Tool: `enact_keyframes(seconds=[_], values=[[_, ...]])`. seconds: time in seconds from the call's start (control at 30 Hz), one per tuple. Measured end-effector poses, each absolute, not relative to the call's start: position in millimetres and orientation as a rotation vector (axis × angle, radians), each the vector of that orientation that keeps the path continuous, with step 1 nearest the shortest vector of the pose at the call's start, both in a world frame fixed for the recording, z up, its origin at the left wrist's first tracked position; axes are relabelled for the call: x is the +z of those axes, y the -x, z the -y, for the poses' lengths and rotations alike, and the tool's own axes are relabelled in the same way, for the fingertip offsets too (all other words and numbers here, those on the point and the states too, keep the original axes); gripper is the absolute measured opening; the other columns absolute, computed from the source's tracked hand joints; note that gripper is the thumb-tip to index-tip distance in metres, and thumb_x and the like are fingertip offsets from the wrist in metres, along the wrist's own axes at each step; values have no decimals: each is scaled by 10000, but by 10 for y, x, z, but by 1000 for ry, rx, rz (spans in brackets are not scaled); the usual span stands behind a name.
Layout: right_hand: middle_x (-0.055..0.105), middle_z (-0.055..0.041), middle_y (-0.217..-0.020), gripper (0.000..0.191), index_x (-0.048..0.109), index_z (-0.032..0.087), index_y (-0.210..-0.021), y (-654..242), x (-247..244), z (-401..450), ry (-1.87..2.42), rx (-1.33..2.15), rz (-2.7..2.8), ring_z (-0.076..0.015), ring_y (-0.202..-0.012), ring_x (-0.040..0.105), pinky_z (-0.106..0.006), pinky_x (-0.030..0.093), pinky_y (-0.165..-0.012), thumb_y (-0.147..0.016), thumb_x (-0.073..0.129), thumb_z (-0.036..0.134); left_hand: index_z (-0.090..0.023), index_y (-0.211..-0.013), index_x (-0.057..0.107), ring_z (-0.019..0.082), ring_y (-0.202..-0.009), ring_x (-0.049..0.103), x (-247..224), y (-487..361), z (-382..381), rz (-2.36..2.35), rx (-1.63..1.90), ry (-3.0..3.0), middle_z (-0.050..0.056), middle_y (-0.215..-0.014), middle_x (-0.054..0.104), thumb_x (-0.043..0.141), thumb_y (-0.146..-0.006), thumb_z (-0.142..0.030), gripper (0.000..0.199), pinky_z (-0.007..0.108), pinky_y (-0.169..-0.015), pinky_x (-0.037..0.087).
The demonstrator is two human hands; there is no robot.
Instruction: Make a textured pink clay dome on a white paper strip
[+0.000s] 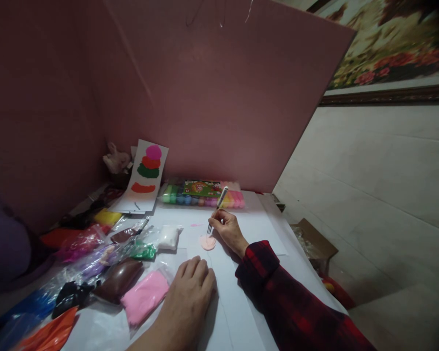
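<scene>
My right hand (229,229) is closed around a small fork (222,199) with a pale handle, held upright. Its tines point down onto a flat, peach-coloured patch of clay (208,242) on the white paper (256,224). Faint lines run across the patch. My left hand (193,285) rests palm down on the white surface, nearer to me, with nothing visible in it; its fingertips are partly hidden. Just left of it lies a bag of pink clay (146,296). A small pink smear (194,225) marks the paper beyond the patch.
Several bagged clays spread over the left side, among them brown (119,280), white (168,237), green (144,251) and orange (53,331). A packet of coloured clay (201,195) lies at the back. A card with coloured blobs (146,170) leans against the pink panel (212,97).
</scene>
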State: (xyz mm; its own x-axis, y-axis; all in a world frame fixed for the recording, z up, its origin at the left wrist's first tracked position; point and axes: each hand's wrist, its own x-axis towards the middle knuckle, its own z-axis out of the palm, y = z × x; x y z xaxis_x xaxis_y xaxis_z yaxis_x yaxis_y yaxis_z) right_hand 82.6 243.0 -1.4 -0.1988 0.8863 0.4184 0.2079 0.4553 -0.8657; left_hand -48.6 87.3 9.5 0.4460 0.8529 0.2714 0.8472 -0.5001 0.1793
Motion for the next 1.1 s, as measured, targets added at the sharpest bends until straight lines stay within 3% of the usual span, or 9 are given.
enact_keyframes(seconds=[0.2,0.57,0.87,1.1], values=[[488,39,-551,155,556,169,-588,-794,-16,-2364,902,942,1821,-97,-520,420,-229,336,-511,-700,642,232,-156,-989,602,254,-989,494,106,484,-872,-1558,470,-2669,102,-1000,584,449,-848,-80,221,433,-862,428],[406,54,-567,234,489,181,-592,-728,-83,-2438,820,990,1770,-85,-531,365,-231,336,-516,-719,656,287,-157,-988,599,247,-1001,490,102,476,-865,-1562,511,-2648,99,-1017,583,420,-840,-64,251,437,-880,420],[531,6,-649,165,549,190,-638,-749,9,-2409,831,991,1654,-125,-603,479,-251,425,-561,-731,639,293,-171,-962,598,249,-981,492,89,486,-866,-1534,587,-2640,94,-988,580,431,-841,-69,230,431,-860,424],[525,45,-515,143,543,168,-612,-832,110,-2330,797,1257,1827,-96,-463,494,-215,394,-468,-691,647,225,-171,-992,587,248,-1002,490,89,498,-863,-1528,569,-2631,93,-1011,576,463,-847,-93,206,427,-878,412]])
